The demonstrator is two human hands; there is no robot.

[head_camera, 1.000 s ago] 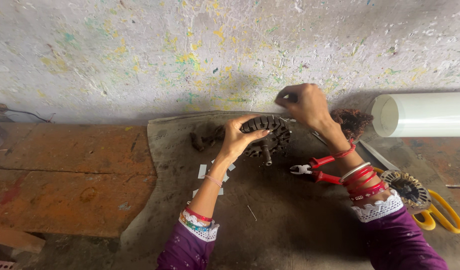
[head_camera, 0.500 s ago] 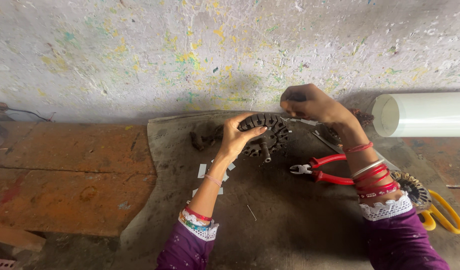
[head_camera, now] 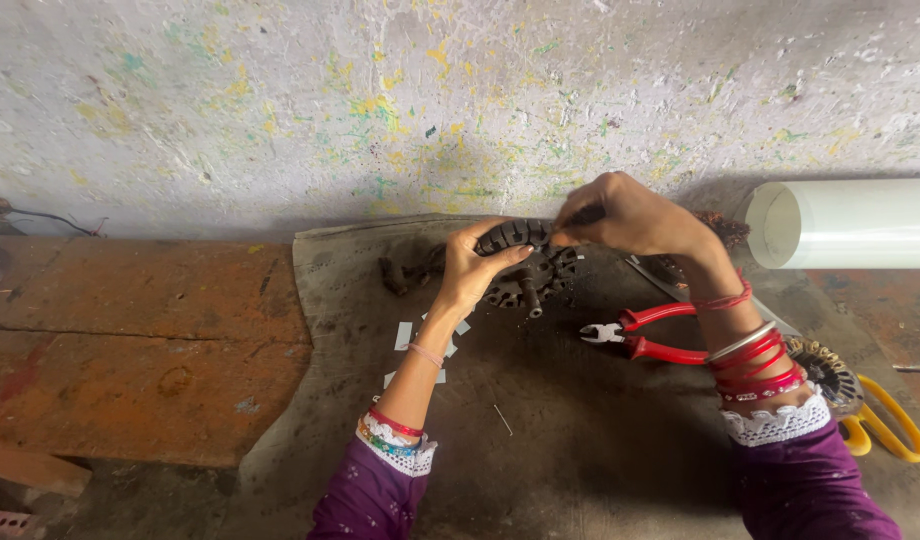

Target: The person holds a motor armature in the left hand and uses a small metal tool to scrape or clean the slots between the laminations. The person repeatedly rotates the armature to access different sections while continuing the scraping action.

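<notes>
1. our left hand is curled closed round the near-left rim of a dark, slotted round motor core, thumb lying across its top edge, fingers wrapped under.
2. the core is tipped up on edge, a short shaft poking down from its middle toward us, its lower edge close to the grey mat; we cannot tell if it touches.
3. our right hand is pinched shut at the core's upper right rim; something small and dark shows between the fingertips, but we cannot tell what.
4. just right of and below that pinch, red-handled pliers lie on the mat, jaws pointing toward the core, partly under our right wrist.
5. further right, beneath the bangled forearm, a wound coil ring sits beside yellow-handled scissors.
6. a white tube lies on its side right of the right hand, against the paint-flecked wall.
7. below the left hand, small white paper strips are scattered on the mat.
8. left of the left-hand grip, a dark lump of parts rests near the mat's edge, and beyond it a worn orange board.
</notes>
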